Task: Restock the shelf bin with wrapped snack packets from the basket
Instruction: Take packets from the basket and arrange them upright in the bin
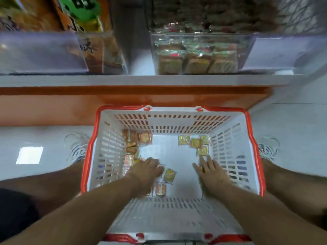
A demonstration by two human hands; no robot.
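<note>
**Both hands down in the basket among the packets**

While both forearms are reaching down into the basket (pixel 172 119), the left hand (pixel 145 171) is lying palm-down over a packet near the left wall, its fingers bent forward over the wrapper; whether it is actually gripping the wrapper cannot be told through the blur. The right hand (pixel 211 171) is hovering low over the white basket floor with its fingers spread and holding nothing, its fingertips just short of the yellow packets (pixel 195 143) clustering in the far right corner. Between the two hands, two loose packets (pixel 169 175) are lying on the basket floor, one yellow and one more orange. Orange-brown packets (pixel 136 138) are piling along the far left corner. The basket itself, white with a red rim, is sitting on the pale floor between the person's two sneakers (pixel 77 147). Above it, on the shelf (pixel 141 80), the clear shelf bin (pixel 201 53) is standing partly filled with stacked wrapped snacks. Large snack bags (pixel 53 15) are standing on the shelf well to the left of the bin.
</note>
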